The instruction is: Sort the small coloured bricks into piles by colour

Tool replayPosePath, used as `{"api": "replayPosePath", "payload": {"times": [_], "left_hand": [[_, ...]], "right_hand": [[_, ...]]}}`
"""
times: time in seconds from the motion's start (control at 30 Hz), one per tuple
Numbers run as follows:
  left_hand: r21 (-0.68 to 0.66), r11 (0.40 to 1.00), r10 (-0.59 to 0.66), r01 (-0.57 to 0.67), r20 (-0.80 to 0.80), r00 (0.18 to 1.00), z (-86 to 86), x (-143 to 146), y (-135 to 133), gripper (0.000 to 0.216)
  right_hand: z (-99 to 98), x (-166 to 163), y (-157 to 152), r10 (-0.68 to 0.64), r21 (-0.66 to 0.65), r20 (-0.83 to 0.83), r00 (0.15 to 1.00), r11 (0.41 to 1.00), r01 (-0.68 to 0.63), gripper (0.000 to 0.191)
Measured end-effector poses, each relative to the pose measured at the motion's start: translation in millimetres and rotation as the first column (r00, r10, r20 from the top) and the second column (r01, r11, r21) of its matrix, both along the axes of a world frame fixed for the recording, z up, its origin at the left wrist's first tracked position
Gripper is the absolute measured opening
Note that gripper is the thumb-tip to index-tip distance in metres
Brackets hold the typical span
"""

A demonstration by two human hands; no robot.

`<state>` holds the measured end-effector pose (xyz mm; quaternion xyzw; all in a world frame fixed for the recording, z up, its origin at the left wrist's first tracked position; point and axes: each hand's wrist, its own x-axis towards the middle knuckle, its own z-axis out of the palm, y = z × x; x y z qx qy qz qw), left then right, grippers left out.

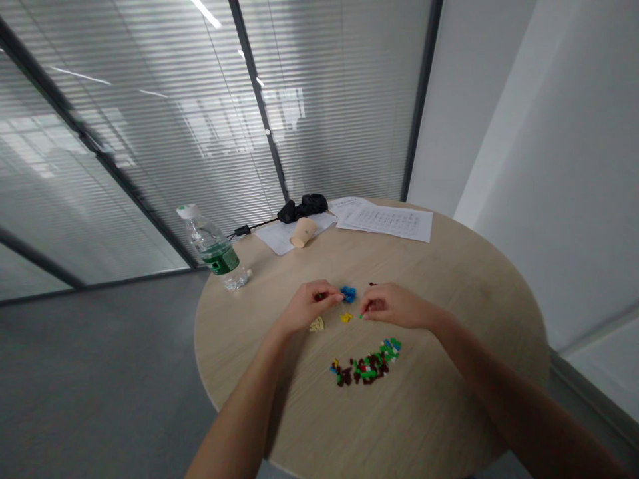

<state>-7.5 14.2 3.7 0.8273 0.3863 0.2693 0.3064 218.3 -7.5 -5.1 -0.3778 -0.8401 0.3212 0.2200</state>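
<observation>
Nearest on the table [449, 412] lies a strip of mixed bricks [367, 364], its long axis running from near left to far right. Beyond it, the left hand [310, 307] and right hand [394, 307] rest with fingers pressed together. The right hand's fingers meet at a tiny green piece [361, 317], too small to tell which way it points. Blue bricks [348, 293] sit between the hands. Farther off are a tipped cup [303, 233] and a bottle [214, 251].

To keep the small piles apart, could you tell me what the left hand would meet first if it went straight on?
Most likely the small blue pile, lying just beyond the fingertips of the left hand; past it is the right hand. Depth is hard to judge.
</observation>
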Motion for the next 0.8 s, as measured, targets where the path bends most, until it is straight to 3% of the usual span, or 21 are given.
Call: {"api": "replayPosePath", "payload": {"times": [0.17,0.4,0.47,0.53,0.6,0.67,0.8], "left_hand": [[-0.077,0.988,-0.137,0.137,0.007,0.991,-7.5,9.6,-4.5,0.022],[-0.017,0.995,-0.098,0.097,-0.052,0.994,-13.7,9.1,-0.6,0.021],[0.047,0.998,-0.029,0.033,-0.098,0.995,-12.1,3.7,2.4,0.019],[0.151,0.982,0.137,-0.109,-0.184,0.973,-10.0,-4.6,6.9,0.017],[0.262,0.92,0.364,-0.292,-0.291,0.885,-8.1,-13.9,11.6,0.018],[0.309,0.854,0.516,-0.42,-0.383,0.766,-7.0,-21.9,15.4,0.02],[0.325,0.813,0.581,-0.483,-0.508,0.636,-8.3,-27.9,18.0,0.024]], "right_hand": [[-2.0,-10.7,-2.0,-0.109,0.124,-0.083,0.991,0.985,0.119,0.006],[-5.8,-15.4,-4.4,-0.172,0.096,-0.129,0.977,0.978,0.185,0.013],[-4.8,-14.3,-4.3,-0.198,0.099,-0.141,0.97,0.972,0.213,0.015],[-3.2,-13.1,-4.2,-0.232,0.105,-0.148,0.961,0.963,0.249,0.016],[-2.0,-12.0,-4.0,-0.258,0.103,-0.149,0.955,0.956,0.274,0.016],[-1.9,-11.0,-3.7,-0.262,0.104,-0.141,0.955,0.955,0.277,0.015],[-4.5,-8.6,-2.1,-0.236,0.137,-0.074,0.969,0.96,0.244,0.015]]}}
